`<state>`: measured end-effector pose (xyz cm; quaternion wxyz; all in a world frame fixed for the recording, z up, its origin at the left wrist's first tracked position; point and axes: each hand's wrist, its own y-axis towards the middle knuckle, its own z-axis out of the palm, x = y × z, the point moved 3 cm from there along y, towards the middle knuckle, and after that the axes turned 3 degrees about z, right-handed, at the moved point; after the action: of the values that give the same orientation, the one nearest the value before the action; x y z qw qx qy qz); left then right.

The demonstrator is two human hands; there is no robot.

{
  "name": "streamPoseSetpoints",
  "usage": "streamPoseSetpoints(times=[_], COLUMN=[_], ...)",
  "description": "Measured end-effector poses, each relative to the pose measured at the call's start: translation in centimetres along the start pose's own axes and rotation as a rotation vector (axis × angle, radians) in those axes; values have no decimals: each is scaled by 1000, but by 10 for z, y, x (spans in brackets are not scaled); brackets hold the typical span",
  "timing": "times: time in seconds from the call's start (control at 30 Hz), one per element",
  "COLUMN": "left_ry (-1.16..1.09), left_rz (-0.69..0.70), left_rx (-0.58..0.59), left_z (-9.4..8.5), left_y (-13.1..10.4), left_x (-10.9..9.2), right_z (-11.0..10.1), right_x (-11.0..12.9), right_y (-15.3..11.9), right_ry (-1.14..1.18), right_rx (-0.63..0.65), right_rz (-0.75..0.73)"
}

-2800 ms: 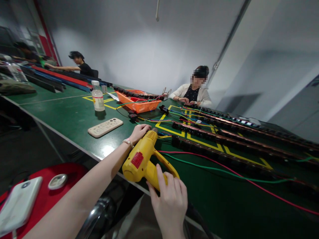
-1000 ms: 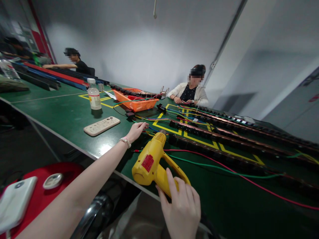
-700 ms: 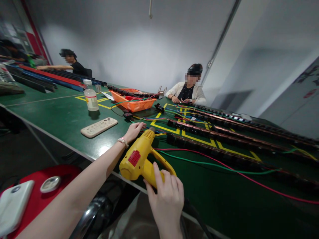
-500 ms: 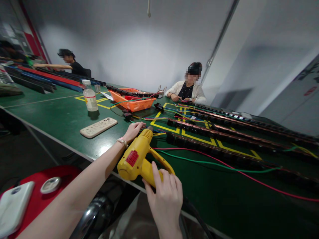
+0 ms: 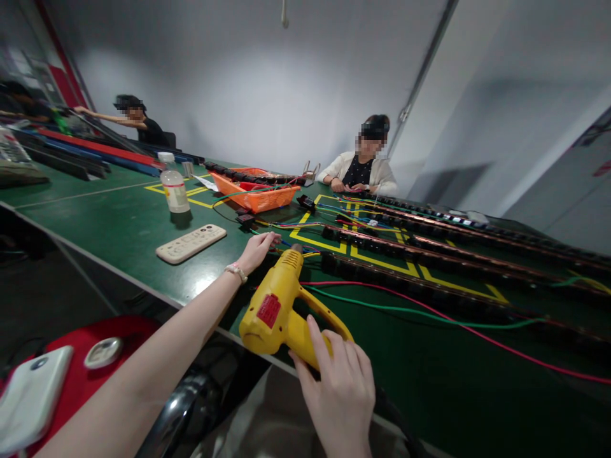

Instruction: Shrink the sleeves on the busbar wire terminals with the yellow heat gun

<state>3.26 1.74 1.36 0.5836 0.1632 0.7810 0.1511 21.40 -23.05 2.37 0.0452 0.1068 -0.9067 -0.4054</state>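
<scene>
My right hand [image 5: 338, 381] is wrapped round the handle of a yellow heat gun [image 5: 274, 305] with a red label. The gun's nozzle points away from me, at thin coloured wires [image 5: 310, 252] that run to a long dark strip [image 5: 372, 270] on the green table. Just left of the nozzle, my left hand [image 5: 259, 249] has its fingertips pinched at the wires; part of what it holds is hidden. A small black connector [image 5: 246, 219] lies beyond it.
An orange basket [image 5: 260, 197], a bottle [image 5: 175, 187] and a beige remote-like object [image 5: 191, 243] stand or lie on the table [image 5: 119, 222]. More strips and a long red wire [image 5: 453, 323] extend right. Two people sit across; a red stool [image 5: 128, 337] holds a phone [image 5: 35, 397].
The heat gun and my right hand have moved right, so the nozzle is farther from my left hand. At the far left, a person's arm has risen with a long dark bar.
</scene>
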Motion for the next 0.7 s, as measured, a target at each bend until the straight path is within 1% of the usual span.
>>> streamPoseSetpoints(times=[0.07, 0.13, 0.27, 0.37, 0.47, 0.53, 0.6, 0.67, 0.7], left_ry=[42, 142, 357, 416, 422, 397, 401, 434, 442], left_rz=[13, 44, 141, 196, 178, 174, 233, 309, 358], left_rx=[13, 31, 96, 142, 153, 189, 251, 354, 433], left_z=[0, 1, 5, 7, 9, 16, 29, 52, 67], left_y=[0, 0, -1, -1, 5, 14, 23, 30, 30], left_x=[0, 1, 3, 4, -1, -15, -37, -64, -76], right_z=[-5, -9, -17, -23, -27, -28, -29, -31, -33], right_x=[-8, -16, -32, -40, -44, -48, -51, -51, -49], right_y=[-2, -3, -4, -7, -10, -10, -5, 1, 4], right_ry=[-25, -29, 62, 163, 208, 221, 228, 196, 159], right_rx=[-24, -47, -55, -28, -19, -15, 2, 24, 31], right_rz=[-12, -28, -69, -96, -110, -100, -86, -94, -109])
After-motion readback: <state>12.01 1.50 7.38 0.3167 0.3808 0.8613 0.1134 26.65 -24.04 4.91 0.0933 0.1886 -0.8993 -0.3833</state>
